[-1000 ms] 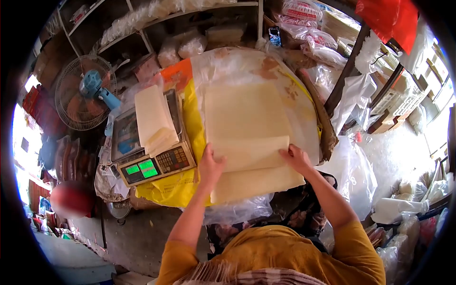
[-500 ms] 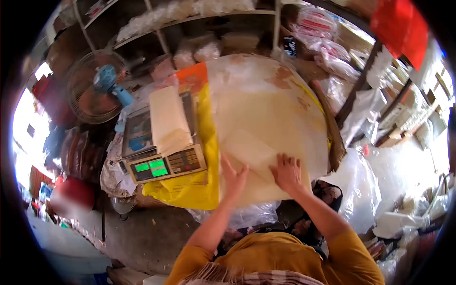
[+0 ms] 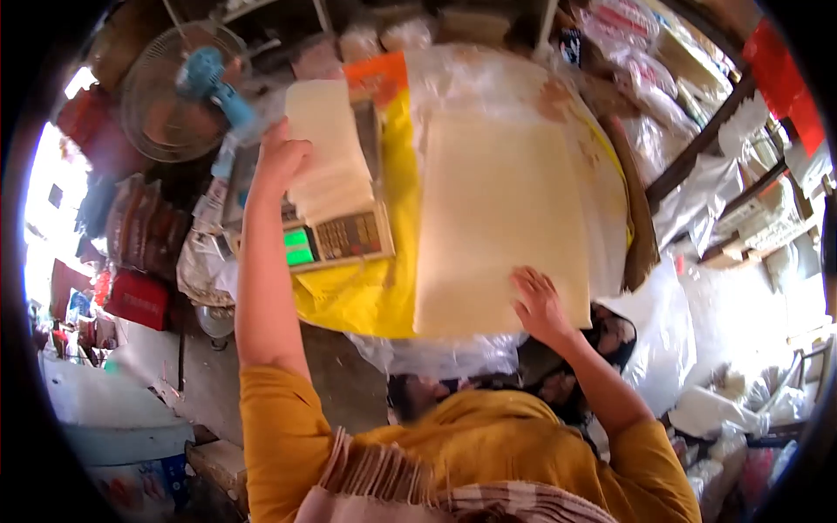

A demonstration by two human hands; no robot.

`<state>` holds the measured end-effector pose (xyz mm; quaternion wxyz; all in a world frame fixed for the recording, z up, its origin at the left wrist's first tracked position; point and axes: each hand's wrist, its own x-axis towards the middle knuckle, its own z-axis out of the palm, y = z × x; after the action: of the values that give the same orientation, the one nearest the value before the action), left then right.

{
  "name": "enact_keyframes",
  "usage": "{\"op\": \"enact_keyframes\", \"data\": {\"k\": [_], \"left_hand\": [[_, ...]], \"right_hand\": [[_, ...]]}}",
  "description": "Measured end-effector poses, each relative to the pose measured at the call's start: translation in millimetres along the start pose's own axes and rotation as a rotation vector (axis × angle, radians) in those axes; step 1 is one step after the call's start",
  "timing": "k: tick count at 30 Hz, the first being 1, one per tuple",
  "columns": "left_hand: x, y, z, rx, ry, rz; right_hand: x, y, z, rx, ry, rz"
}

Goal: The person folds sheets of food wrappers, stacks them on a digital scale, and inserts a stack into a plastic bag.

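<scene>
A large pale sheet or stack of sheets (image 3: 497, 209) lies flat on the covered table, its front edge near me. My right hand (image 3: 539, 303) rests on its lower right part with the fingers spread. At the left, my left hand (image 3: 283, 159) is at the left edge of a smaller pale folded stack (image 3: 327, 148), its fingers bent; whether it grips the stack is unclear. That stack lies on a weighing scale (image 3: 353, 237) with a lit green display and a keypad, partly hidden by my left forearm.
A fan (image 3: 187, 91) stands at the back left. Under the scale and sheets is a yellow plastic sheet (image 3: 357, 301). Cardboard (image 3: 635, 209) edges the table's right side. Clear plastic bags (image 3: 658, 340) hang at the right; a red box (image 3: 138, 299) is at the left.
My left hand has moved from the large sheets to the stack on the scale. The lifted front part of the large sheets now lies flat. My right hand stays on them.
</scene>
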<state>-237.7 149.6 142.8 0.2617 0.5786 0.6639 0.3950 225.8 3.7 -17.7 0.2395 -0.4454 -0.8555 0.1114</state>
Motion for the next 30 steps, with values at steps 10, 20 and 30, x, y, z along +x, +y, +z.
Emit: {"op": "enact_keyframes", "data": {"k": [10, 20, 30], "left_hand": [[-32.9, -22.9, 71.3, 0.821, 0.341, 0.059], [-188.3, -6.5, 163.7, 0.174, 0.416, 0.465], [-248.5, -18.2, 205.4, 0.743, -0.108, 0.408]], "right_hand": [[14.3, -60.7, 18.3, 0.05, -0.172, -0.347], [38.7, -89.6, 75.6, -0.379, 0.051, -0.485], [71.4, 1.8, 22.2, 1.446, 0.111, 0.635]]}}
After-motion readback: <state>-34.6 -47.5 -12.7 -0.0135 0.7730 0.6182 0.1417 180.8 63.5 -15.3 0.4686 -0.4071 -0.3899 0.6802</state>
